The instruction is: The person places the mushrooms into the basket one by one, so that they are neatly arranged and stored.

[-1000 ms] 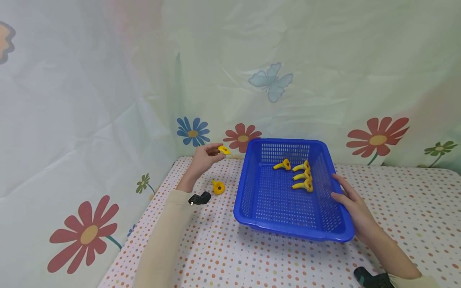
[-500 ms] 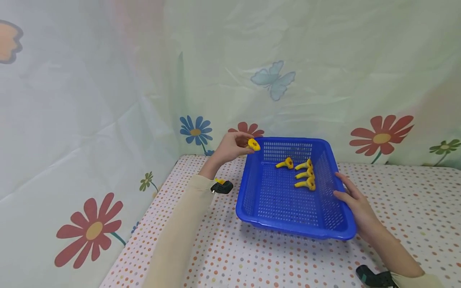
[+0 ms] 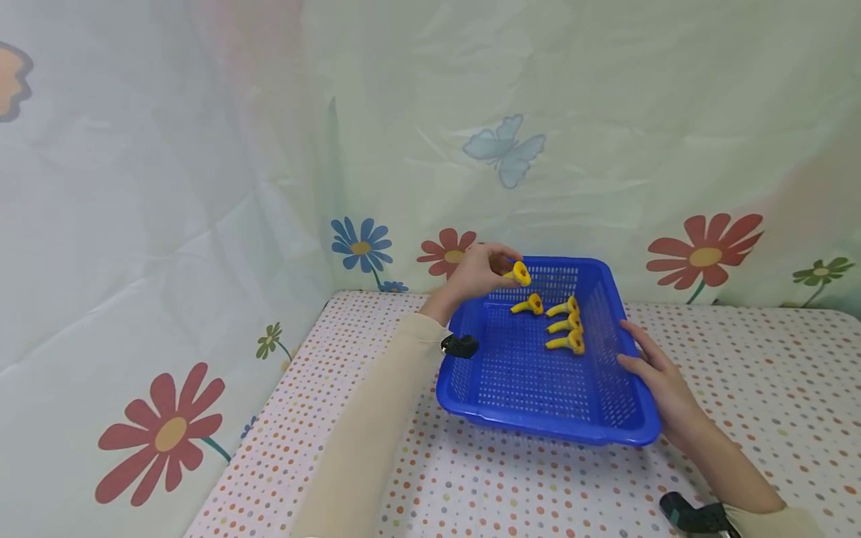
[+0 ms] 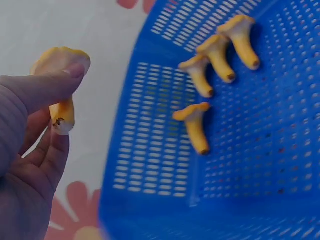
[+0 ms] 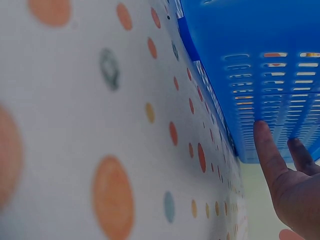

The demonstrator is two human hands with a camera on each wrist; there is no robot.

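Note:
A yellow chanterelle mushroom (image 4: 62, 102) is pinched between the thumb and fingers of my left hand (image 3: 479, 270). In the head view this hand is over the far left corner of the blue plastic basket (image 3: 545, 426), with the mushroom cap (image 3: 521, 273) facing forward and right. Inside the basket, three chanterelles (image 3: 565, 326) lie in a row near the right wall, and one more chanterelle (image 3: 528, 304) lies to their left. My right hand (image 3: 662, 377) grips the basket's right rim; in the right wrist view its fingers (image 5: 270, 155) touch the perforated outer wall.
A white tablecloth with coloured dots (image 3: 323, 388) covers the table. Behind it hangs a pale sheet (image 3: 578, 149) printed with flowers and a butterfly. The left sleeve (image 3: 377, 418) crosses the table left of the basket.
My left hand has carried the chanterelle rightward from beside the basket to over its far left corner. Another chanterelle on the tablecloth is now hidden behind the left arm. The right hand keeps its place.

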